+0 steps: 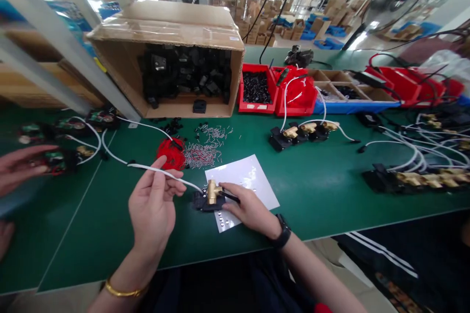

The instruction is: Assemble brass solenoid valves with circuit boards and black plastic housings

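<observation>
On the green bench before me lies a black plastic housing (199, 200) with a brass T-shaped valve body (212, 191) on top. My right hand (251, 205) grips the unit's right side, fingers at the brass stub, and a dark slim part shows under them. A white cable (186, 182) runs from the housing up to the left. Between thumb and fingers my left hand (156, 198) pinches this cable. Its far end continues left past a black sleeve. Partly beneath the unit is a white sheet (247, 176) with several small shiny discs.
An open carton (165, 32) of black housings stands behind, beside red bins (257, 105). Red wire (171, 155) and small pins (201, 155) lie nearby. Valve units (308, 129) with white cables sit at right. At left, another person's hand (25, 164) holds a circuit-board unit.
</observation>
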A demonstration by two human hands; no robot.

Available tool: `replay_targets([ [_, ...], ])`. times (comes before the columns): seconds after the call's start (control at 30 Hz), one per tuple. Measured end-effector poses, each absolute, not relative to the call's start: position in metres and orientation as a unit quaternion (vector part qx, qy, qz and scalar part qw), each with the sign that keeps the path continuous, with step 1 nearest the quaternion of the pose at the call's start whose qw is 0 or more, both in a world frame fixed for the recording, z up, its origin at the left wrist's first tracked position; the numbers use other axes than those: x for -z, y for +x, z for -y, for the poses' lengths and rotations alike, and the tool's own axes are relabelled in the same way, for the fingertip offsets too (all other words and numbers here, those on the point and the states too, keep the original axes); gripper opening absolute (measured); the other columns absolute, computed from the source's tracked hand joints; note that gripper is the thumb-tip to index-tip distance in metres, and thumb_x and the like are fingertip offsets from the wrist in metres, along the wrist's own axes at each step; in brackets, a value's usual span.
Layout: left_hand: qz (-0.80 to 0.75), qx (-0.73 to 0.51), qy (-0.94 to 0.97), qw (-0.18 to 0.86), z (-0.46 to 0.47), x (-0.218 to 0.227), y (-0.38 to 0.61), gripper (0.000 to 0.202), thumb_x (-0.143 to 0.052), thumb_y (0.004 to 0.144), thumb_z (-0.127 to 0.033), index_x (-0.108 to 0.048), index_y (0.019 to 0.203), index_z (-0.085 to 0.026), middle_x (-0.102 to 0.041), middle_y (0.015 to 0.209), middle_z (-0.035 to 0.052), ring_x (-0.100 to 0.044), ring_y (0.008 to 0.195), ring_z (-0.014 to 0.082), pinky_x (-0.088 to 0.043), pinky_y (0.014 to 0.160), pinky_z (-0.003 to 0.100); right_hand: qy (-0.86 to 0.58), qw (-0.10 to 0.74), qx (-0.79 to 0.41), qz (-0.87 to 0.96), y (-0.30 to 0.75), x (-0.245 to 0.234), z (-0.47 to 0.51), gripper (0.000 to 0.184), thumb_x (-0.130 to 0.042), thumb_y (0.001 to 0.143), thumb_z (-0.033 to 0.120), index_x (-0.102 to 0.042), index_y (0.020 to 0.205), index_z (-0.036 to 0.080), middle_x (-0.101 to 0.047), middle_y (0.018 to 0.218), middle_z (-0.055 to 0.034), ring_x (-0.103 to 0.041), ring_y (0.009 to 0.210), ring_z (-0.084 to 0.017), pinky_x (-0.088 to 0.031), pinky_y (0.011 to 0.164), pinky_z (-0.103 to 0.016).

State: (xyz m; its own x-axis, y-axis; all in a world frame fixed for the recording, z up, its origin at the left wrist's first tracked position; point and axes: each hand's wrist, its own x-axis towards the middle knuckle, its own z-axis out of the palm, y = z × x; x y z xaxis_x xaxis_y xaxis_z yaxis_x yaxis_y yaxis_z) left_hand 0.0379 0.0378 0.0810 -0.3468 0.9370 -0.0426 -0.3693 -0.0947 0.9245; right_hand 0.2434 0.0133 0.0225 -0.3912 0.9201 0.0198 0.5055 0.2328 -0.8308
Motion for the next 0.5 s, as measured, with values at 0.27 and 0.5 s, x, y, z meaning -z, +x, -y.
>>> replay_targets([
  [0.27,-0.478,-0.679,0.327,0.451,-0.035,-0.083,0.039,0.027,-0.054,0.085,-0.030,-0.061,0.105,-0.013,-0.067,0.071,0.0038,-0.056,0.050,0.0078,-0.045,0.047,0.017,-0.490,0.217,-0.340,0.773,0.232,-0.021,-0.015,0.084,-0.076,0.067,0.023,-0.033,0.138,0.023,-0.050,0.132,-0.0103,-0.053,0.114,-0.028,-0.045,0.094,-0.042],
  [0.5,-0.443,-0.517,0.638,0.360,-0.046,-0.122,0.087,0.024,-0.050,0.087,-0.022,-0.065,0.104,-0.017,-0.062,0.062,-0.0006,-0.053,0.048,0.0093,-0.045,0.045,0.020,-0.551,0.260,-0.299,0.734,0.221,-0.028,-0.008,0.052,-0.073,0.070,0.024,-0.051,0.116,0.016,-0.060,0.107,-0.0092,-0.059,0.094,-0.025,-0.050,0.080,-0.038],
])
